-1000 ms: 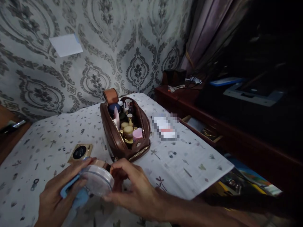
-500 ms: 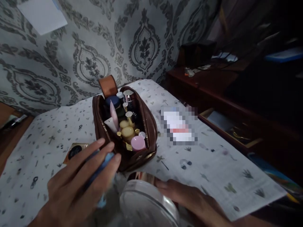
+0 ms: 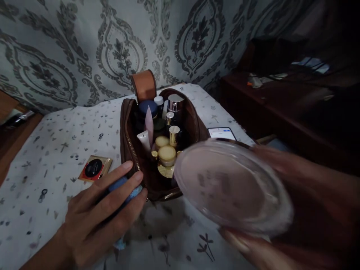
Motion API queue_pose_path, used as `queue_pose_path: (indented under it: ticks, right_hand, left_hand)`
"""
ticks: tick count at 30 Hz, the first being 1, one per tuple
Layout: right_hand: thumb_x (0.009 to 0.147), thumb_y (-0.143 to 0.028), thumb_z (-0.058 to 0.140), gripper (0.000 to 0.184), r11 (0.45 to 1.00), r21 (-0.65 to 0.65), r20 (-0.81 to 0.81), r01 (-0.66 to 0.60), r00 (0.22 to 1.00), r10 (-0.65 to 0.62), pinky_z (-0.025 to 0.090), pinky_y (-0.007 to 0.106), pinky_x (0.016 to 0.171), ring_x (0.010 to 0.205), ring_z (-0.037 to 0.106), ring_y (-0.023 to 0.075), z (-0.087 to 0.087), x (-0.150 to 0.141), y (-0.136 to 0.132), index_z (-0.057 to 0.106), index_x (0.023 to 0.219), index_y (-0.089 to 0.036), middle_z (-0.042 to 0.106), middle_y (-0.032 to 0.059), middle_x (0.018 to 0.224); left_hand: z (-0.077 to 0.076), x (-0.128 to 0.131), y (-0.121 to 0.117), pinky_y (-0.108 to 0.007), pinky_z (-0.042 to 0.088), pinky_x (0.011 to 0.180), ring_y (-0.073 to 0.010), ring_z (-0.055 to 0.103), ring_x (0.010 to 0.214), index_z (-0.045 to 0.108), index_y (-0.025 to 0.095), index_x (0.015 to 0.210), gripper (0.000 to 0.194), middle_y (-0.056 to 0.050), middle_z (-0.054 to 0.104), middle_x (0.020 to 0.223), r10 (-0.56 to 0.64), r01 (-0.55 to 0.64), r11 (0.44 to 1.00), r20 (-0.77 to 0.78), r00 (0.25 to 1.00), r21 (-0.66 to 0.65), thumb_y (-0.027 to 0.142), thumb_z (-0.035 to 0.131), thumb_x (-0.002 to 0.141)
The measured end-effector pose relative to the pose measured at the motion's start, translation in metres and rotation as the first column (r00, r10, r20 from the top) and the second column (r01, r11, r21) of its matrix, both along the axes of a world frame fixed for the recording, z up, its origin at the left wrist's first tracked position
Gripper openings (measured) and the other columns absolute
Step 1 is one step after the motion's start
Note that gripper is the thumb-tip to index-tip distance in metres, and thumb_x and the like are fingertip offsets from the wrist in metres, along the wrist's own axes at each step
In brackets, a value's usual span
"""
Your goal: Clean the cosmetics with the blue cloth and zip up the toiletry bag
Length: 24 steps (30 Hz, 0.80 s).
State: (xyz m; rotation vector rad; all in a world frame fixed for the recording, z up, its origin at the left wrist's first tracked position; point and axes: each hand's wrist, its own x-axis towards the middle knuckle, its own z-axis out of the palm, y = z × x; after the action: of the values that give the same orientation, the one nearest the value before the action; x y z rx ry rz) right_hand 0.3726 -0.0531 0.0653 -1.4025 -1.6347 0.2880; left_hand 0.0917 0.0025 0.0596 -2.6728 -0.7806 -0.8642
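My right hand point(image 3: 270, 247) grips a large round jar point(image 3: 222, 183) at the lower right, thumb and fingers on its sides. Its clear, pale, round face is tilted toward me, with blurred dark print. My left hand point(image 3: 109, 210) has a blue cloth point(image 3: 135, 192) under its fingers, fingertips at the near left side of an unzipped brown cosmetic bag point(image 3: 204, 129). Inside stand a dark blue-lidded jar point(image 3: 148, 108), a white tube point(image 3: 144, 140), a pink tube point(image 3: 149, 123), yellow-lidded jars point(image 3: 167, 153) and a silver-capped bottle point(image 3: 176, 102). The held jar hides the bag's near right corner.
A gold and red sachet point(image 3: 95, 168) with a black circle lies left of the bag. Behind the held jar, a phone point(image 3: 221, 132) is partly visible. Patterned curtain point(image 3: 123, 52) hangs behind the printed sheet point(image 3: 67, 131). Dark red furniture point(image 3: 270, 101) stands at right.
My right hand has lifted the round jar up and to the right, turning its face toward me. The left hand stays by the bag with the cloth. The view has shifted.
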Motion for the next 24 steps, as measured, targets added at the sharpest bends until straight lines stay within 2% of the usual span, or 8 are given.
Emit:
queue_pose_path:
  ticks: [2, 4, 8, 14, 19, 24]
  right_hand:
    - [0.089, -0.049, 0.068, 0.063, 0.990, -0.027, 0.088, -0.137, 0.986, 0.139, 0.065, 0.038, 0.083, 0.096, 0.073, 0.0276, 0.013, -0.014, 0.017, 0.044, 0.147, -0.043, 0.071, 0.0011, 0.125]
    - [0.092, -0.045, 0.066, 0.056, 0.965, 0.004, 0.128, -0.262, 0.957, 0.260, 0.063, 0.035, 0.082, 0.093, 0.072, 0.0236, 0.020, -0.026, 0.033, 0.047, 0.145, -0.037, 0.073, 0.0022, 0.119]
    - [0.093, -0.032, 0.067, 0.049, 0.919, -0.065, 0.228, -0.388, 0.891, 0.392, 0.060, 0.040, 0.088, 0.097, 0.068, 0.0242, 0.023, -0.042, 0.055, 0.054, 0.140, -0.030, 0.074, 0.0043, 0.107]
    - [0.088, -0.037, 0.073, 0.051, 0.903, -0.189, 0.367, -0.386, 0.825, 0.429, 0.057, 0.041, 0.087, 0.102, 0.065, 0.0263, 0.021, -0.049, 0.067, 0.057, 0.135, -0.022, 0.071, 0.0090, 0.110]
    - [0.092, -0.045, 0.067, 0.036, 0.880, -0.221, 0.365, -0.420, 0.801, 0.474, 0.054, 0.041, 0.088, 0.094, 0.066, 0.0243, 0.023, -0.044, 0.071, 0.066, 0.121, -0.023, 0.070, 0.0055, 0.094]
    - [0.088, -0.038, 0.073, 0.028, 0.828, -0.315, 0.418, -0.464, 0.716, 0.559, 0.054, 0.038, 0.085, 0.093, 0.064, 0.0230, 0.030, -0.039, 0.075, 0.068, 0.110, -0.022, 0.068, 0.0045, 0.093]
  left_hand:
    - [0.000, 0.000, -0.001, -0.044, 0.057, 0.106, -0.0277, 0.062, 0.129, 0.066, 0.025, 0.127, 0.033, -0.005, 0.071, 0.130, 0.008, -0.007, 1.000, 0.014, 1.000, -0.020, 0.015, 0.054, 0.098]
    - [0.000, -0.002, -0.001, -0.045, 0.057, 0.106, -0.0276, 0.061, 0.129, 0.068, 0.025, 0.123, 0.030, -0.005, 0.071, 0.130, 0.004, -0.003, 1.000, 0.029, 1.000, -0.028, 0.017, 0.054, 0.098]
    - [-0.002, -0.006, 0.000, -0.048, 0.054, 0.109, -0.0284, 0.059, 0.131, 0.069, 0.024, 0.119, 0.027, -0.006, 0.071, 0.130, -0.033, 0.035, 0.999, 0.055, 0.998, -0.029, 0.017, 0.052, 0.098]
    - [-0.004, -0.008, 0.003, -0.043, 0.054, 0.110, -0.0270, 0.056, 0.135, 0.069, 0.020, 0.115, 0.025, -0.007, 0.070, 0.132, -0.065, 0.065, 0.998, 0.048, 0.997, -0.009, 0.012, 0.053, 0.097]
    - [-0.002, -0.009, 0.004, -0.043, 0.055, 0.108, -0.0277, 0.056, 0.135, 0.069, 0.020, 0.116, 0.027, -0.007, 0.069, 0.133, -0.077, 0.077, 0.997, 0.023, 0.997, -0.013, 0.013, 0.051, 0.098]
    - [0.000, -0.010, 0.005, -0.040, 0.058, 0.105, -0.0265, 0.059, 0.132, 0.068, 0.021, 0.117, 0.028, -0.006, 0.069, 0.133, -0.072, 0.072, 0.997, -0.002, 0.997, 0.014, 0.011, 0.054, 0.096]
